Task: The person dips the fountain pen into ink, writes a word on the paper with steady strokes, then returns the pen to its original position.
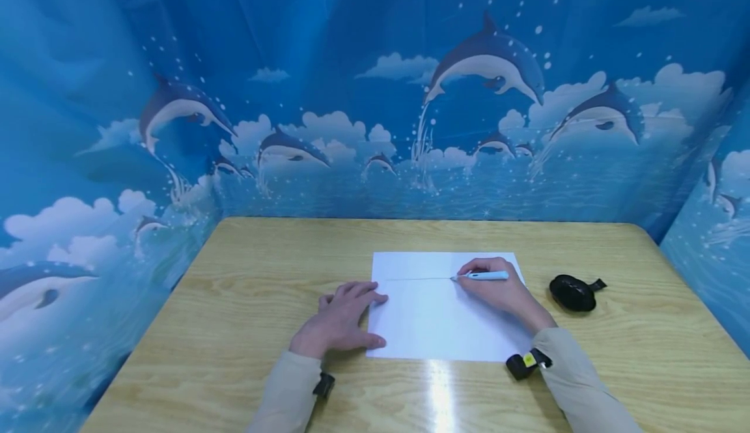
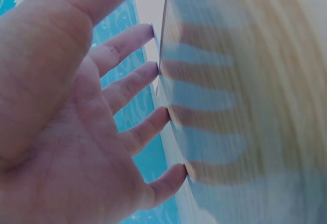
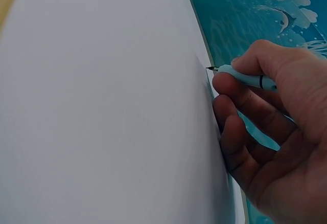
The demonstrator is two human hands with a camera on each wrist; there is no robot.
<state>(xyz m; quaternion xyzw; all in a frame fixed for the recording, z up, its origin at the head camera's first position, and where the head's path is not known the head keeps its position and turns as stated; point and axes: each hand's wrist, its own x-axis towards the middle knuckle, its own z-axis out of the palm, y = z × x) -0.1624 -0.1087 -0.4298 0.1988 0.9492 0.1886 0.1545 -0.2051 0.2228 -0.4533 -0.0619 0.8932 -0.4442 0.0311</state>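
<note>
A white sheet of paper [image 1: 433, 329] lies on the wooden table, with one thin, nearly straight line [image 1: 413, 279] across its upper part. My right hand [image 1: 505, 286] pinches a light blue fountain pen [image 1: 491, 276] between thumb and fingers. In the right wrist view, the pen's dark nib [image 3: 211, 68] points at the paper, and the other fingers curl beneath the barrel. At the line's right end sits the nib. My left hand [image 1: 342, 321] rests at the sheet's left edge, fingers spread, thumb and fingertips over the margin. The left wrist view shows its fingertips [image 2: 176, 175] down on the surface.
To the right of the paper lies a shiny black rounded object [image 1: 573, 293] with a short tab. A blue dolphin-print curtain [image 1: 351, 179] hangs behind the table [image 1: 281, 257] and along both sides. Small black devices [image 1: 324, 386] are strapped to both wrists.
</note>
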